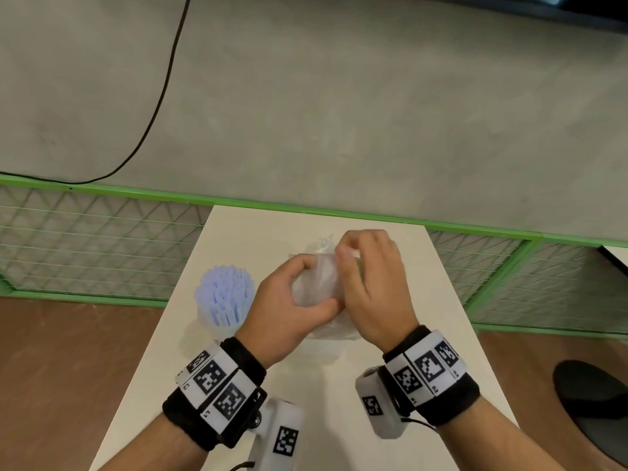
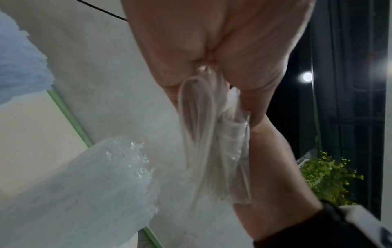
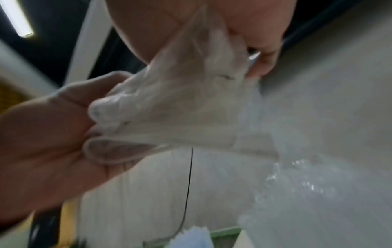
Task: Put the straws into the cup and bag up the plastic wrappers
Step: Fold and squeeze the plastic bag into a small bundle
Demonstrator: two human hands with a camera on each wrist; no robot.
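A clear cup (image 1: 217, 321) packed with pale blue straws (image 1: 224, 294) stands on the left part of the white table (image 1: 424, 300); the straws (image 2: 17, 58) also show at the left edge of the left wrist view. Both hands hold one crumpled bundle of clear plastic wrappers (image 1: 317, 283) over the table's middle. My left hand (image 1: 307, 283) grips the bundle from the left, fingers curled round it. My right hand (image 1: 345, 248) pinches its upper end. The wrappers (image 2: 212, 142) (image 3: 180, 109) fill both wrist views. A clear plastic bag (image 1: 331, 331) (image 2: 95, 184) (image 3: 318, 184) lies on the table beneath the hands.
A green wire-mesh fence (image 1: 102, 239) runs behind the table's far edge, with grey floor and a black cable (image 1: 159, 96) beyond it. A black round seat (image 1: 591, 396) sits at the lower right. Brown floor lies on both sides of the table.
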